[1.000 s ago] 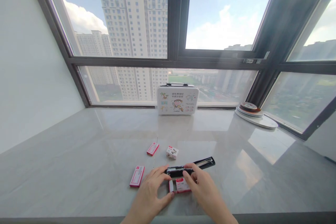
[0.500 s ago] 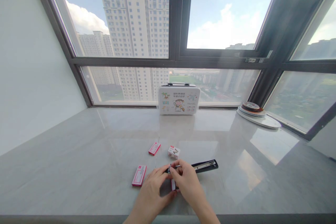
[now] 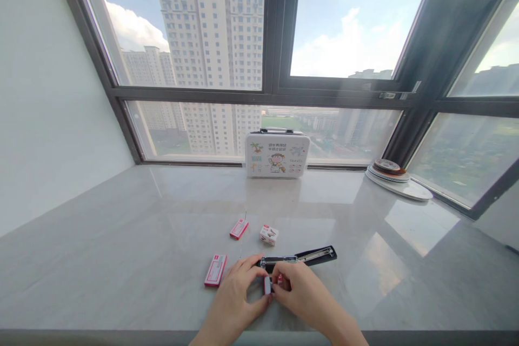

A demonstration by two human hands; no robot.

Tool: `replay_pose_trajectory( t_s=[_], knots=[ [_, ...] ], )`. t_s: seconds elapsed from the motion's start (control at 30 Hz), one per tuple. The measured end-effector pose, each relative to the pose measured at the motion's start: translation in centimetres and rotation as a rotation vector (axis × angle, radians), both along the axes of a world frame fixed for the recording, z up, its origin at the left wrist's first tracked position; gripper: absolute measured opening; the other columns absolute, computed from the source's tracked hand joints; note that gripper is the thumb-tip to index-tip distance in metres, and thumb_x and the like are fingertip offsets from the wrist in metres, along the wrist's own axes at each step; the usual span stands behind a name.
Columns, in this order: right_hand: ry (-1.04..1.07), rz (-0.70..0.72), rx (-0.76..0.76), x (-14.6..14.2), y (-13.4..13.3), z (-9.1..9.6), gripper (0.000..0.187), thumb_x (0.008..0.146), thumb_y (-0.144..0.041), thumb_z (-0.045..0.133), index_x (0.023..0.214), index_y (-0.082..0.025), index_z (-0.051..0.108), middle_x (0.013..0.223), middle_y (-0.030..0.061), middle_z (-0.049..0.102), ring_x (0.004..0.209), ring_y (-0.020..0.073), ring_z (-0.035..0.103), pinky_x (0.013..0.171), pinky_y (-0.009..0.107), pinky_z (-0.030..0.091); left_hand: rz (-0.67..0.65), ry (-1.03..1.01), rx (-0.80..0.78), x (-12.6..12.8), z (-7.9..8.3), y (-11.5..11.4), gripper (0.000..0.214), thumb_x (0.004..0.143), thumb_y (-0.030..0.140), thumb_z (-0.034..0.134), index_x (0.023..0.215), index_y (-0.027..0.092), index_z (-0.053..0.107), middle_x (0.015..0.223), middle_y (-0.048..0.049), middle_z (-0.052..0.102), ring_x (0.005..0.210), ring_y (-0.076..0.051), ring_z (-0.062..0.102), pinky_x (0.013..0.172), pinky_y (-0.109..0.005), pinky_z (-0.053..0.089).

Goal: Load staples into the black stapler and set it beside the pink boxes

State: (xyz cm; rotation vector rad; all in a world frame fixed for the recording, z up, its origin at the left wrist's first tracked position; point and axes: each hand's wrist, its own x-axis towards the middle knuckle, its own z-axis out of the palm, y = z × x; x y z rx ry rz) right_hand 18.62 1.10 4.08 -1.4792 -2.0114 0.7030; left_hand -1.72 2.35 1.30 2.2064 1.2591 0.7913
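A black stapler (image 3: 302,257) lies opened flat on the grey stone ledge (image 3: 121,238), its metal staple channel facing up. Just in front of it sits a small red and white staple box (image 3: 268,284), mostly covered by my fingers. My left hand (image 3: 234,294) rests beside the box, fingers curled against its left end. My right hand (image 3: 298,292) pinches the box from the right, thumb and fingers closed on it. Both hands touch the near end of the stapler.
Two more red staple boxes (image 3: 215,270) (image 3: 239,228) and a small white box (image 3: 268,234) lie on the ledge. A white cartoon-printed case (image 3: 277,154) stands against the window. A stack of round plates (image 3: 395,178) sits at the right.
My right hand came down from the stapler's channel onto the staple box in front. My left hand stayed beside the box. The stapler did not shift.
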Motion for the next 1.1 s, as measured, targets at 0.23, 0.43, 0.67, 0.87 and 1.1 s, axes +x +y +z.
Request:
replay_pose_trajectory(
  t_s=[0.23, 0.43, 0.67, 0.87, 1.1],
  knots=[
    [0.002, -0.164, -0.032, 3.8, -1.2, -1.4, 0.017, 0.093, -0.035, 0.057, 0.082, -0.024, 0.065, 0.059, -0.0029, 0.059, 0.056, 0.0157, 0.050, 0.057, 0.027, 0.026, 0.093, -0.012, 0.045, -0.7, 0.2, -0.6, 0.019, 0.087, 0.039, 0.072, 0.098, 0.025, 0.066, 0.123, -0.0064, 0.067, 0.115, -0.026, 0.061, 0.100, -0.038, 0.047],
    [-0.056, -0.284, -0.035, 5.0, -2.1, -3.6, 0.043, 0.101, -0.048, 0.045, 0.066, -0.024, 0.054, 0.066, 0.0038, 0.066, 0.063, 0.0201, 0.056, 0.060, 0.030, 0.025, 0.157, 0.143, 0.073, 1.5, -0.6, -0.9, 0.030, 0.101, 0.035, 0.050, 0.076, 0.023, 0.061, 0.079, -0.0017, 0.066, 0.079, -0.021, 0.060, 0.075, -0.034, 0.042],
    [0.007, -0.291, -0.107, 5.3, -2.2, -3.9, 0.046, 0.098, -0.059, 0.049, 0.068, -0.024, 0.053, 0.062, 0.0013, 0.063, 0.059, 0.0177, 0.054, 0.057, 0.029, 0.027, 0.175, 0.111, 0.105, 3.5, -0.5, -1.6, 0.029, 0.103, 0.035, 0.045, 0.081, 0.024, 0.061, 0.079, -0.0015, 0.066, 0.076, -0.020, 0.062, 0.074, -0.032, 0.041],
    [0.402, -0.443, -0.301, 12.0, -1.6, -3.5, 0.068, 0.080, -0.073, 0.066, 0.128, -0.026, 0.056, 0.062, -0.0073, 0.056, 0.038, 0.0119, 0.042, 0.040, 0.024, 0.024, 0.162, 0.126, 0.093, 3.7, -0.5, -1.6, 0.031, 0.100, 0.042, 0.052, 0.123, 0.028, 0.067, 0.081, -0.0021, 0.070, 0.075, -0.022, 0.065, 0.073, -0.034, 0.043],
    [0.651, -0.161, -0.121, 9.0, 2.8, 0.5, 0.054, 0.078, -0.067, 0.073, 0.103, -0.018, 0.069, 0.067, -0.0047, 0.054, 0.054, 0.0102, 0.042, 0.051, 0.023, 0.034, 0.225, 0.131, 0.015, 4.3, 0.0, -1.4, 0.028, 0.100, 0.046, 0.050, 0.110, 0.029, 0.070, 0.077, -0.0012, 0.069, 0.075, -0.024, 0.064, 0.070, -0.033, 0.041]
  ],
)
